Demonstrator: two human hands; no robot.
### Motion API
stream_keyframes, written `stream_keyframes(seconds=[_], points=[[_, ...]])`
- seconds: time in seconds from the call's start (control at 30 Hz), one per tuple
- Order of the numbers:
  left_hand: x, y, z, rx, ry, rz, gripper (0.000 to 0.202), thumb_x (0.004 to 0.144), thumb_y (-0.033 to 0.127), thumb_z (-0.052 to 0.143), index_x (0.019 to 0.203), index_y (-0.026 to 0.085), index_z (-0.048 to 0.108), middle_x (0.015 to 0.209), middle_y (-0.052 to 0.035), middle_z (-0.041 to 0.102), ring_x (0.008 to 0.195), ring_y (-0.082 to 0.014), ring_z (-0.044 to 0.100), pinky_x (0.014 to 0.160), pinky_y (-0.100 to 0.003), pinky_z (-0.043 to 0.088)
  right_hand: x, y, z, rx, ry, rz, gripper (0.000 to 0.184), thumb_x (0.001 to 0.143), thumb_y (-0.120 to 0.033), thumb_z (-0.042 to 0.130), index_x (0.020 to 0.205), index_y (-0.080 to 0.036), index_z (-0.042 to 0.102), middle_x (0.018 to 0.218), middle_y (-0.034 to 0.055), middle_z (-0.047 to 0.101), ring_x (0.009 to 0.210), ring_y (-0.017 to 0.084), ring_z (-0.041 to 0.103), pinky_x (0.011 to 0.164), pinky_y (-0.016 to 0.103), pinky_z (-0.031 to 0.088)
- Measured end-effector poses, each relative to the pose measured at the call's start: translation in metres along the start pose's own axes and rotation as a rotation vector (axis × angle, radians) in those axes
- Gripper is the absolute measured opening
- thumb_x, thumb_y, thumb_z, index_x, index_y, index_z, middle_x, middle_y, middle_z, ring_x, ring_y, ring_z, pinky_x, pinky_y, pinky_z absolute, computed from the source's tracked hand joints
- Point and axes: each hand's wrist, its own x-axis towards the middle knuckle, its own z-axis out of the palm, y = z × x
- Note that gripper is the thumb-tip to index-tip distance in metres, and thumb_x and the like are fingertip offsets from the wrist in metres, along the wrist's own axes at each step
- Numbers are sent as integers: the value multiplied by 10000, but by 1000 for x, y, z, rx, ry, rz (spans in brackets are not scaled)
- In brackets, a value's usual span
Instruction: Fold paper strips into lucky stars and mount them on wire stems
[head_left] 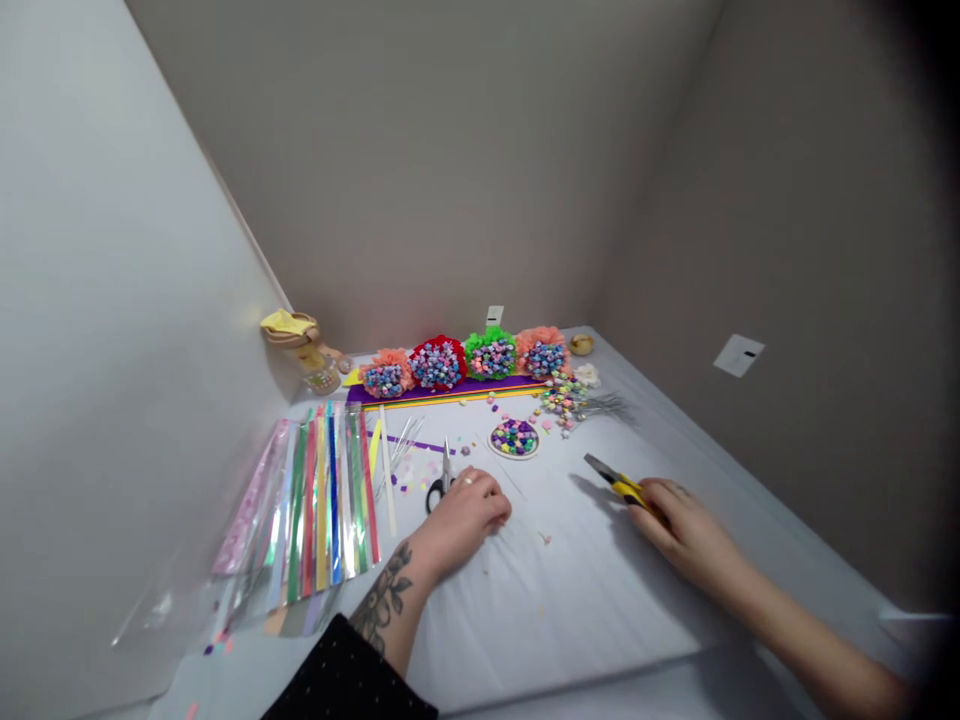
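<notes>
A yellow cutter (628, 489) juts from the grasping right hand (681, 523); scissors (446, 470) lie beside the curled left hand (466, 510), its hold unclear.

Right hand (679, 520) grips yellow-and-black, metal-tipped tool (626, 490) toward white surface (577, 620)'s right edge; left hand (461, 512) just beside black-handled metal scissors (436, 493); 4 colourful ruffled bouquets (439, 362) along far edge.
</notes>
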Motion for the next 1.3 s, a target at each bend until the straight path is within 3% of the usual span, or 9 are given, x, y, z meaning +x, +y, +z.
stream_keyframes(seconds=[0.17, 0.27, 0.33, 0.47, 0.63, 0.77, 1.03, 1.17, 1.3], points=[[4, 5, 5, -236, 412, -24, 203, 877, 138, 418, 802, 208, 594, 797, -41, 654, 835, -159, 595, 875, -338, 449, 15, -28, -4, 614, 34, 286, 365, 811, -533, 454, 672, -206, 539, 723, 67, 637, 685, 214, 596, 608, 315, 476], [1, 1, 4, -163, 638, -130, 168, 885, 190, 452, 863, 210, 617, 807, -47, 683, 809, -165, 625, 829, -334, 481, 36, -62, 5, 1014, -57, 252, 406, 764, -580, 527, 705, -181, 567, 878, 108, 662, 820, 243, 621, 690, 331, 487], [-1, -5, 1, -105, 691, -197, 156, 874, 200, 485, 920, 205, 634, 858, -64, 695, 830, -177, 632, 799, -326, 491, 50, -86, 14, 1067, -141, 171, 370, 699, -532, 635, 759, -168, 606, 972, 108, 656, 872, 250, 612, 726, 332, 484], [-3, -12, -5, -54, 712, -305, 141, 854, 193, 509, 874, 188, 649, 840, -62, 695, 799, -183, 640, 746, -307, 502, 65, -120, 34, 896, -133, 3, 218, 710, -389, 657, 768, -179, 644, 996, 86, 651, 955, 248, 596, 846, 358, 456], [-5, -5, -9, -96, 682, -480, 117, 840, 200, 518, 797, 200, 627, 765, -10, 675, 698, -143, 628, 620, -236, 489, 60, -120, 43, 796, -192, -125, 102, 764, -278, 577, 738, -185, 611, 963, 97, 648, 987, 243, 596, 854, 359, 462], [-8, 4, -14, -59, 700, -455, 107, 845, 215, 518, 802, 209, 616, 733, 0, 653, 655, -131, 610, 604, -229, 480, 54, -110, 40, 706, -240, -219, 92, 742, -204, 567, 814, -193, 624, 1038, 90, 607, 992, 230, 586, 868, 334, 455], [-9, 8, -16, 37, 702, -354, 90, 863, 204, 511, 853, 213, 600, 761, -12, 648, 702, -139, 615, 665, -254, 509, 51, -112, 38, 624, -276, -204, 105, 759, -195, 550, 844, -195, 610, 1047, 89, 584, 955, 215, 588, 830, 311, 459], [-9, 11, -18, 21, 662, -385, 112, 865, 179, 502, 855, 190, 613, 783, -23, 654, 730, -140, 618, 687, -256, 505, 49, -113, 36, 622, -274, -217, 102, 772, -195, 542, 848, -188, 610, 1033, 91, 581, 953, 210, 587, 820, 307, 458], [-11, 13, -17, -90, 706, -416, 113, 842, 187, 532, 863, 184, 642, 805, -29, 657, 767, -152, 620, 724, -272, 499, 49, -114, 36, 623, -283, -213, 96, 773, -191, 541, 840, -188, 610, 1025, 86, 577, 947, 206, 590, 813, 304, 457]])
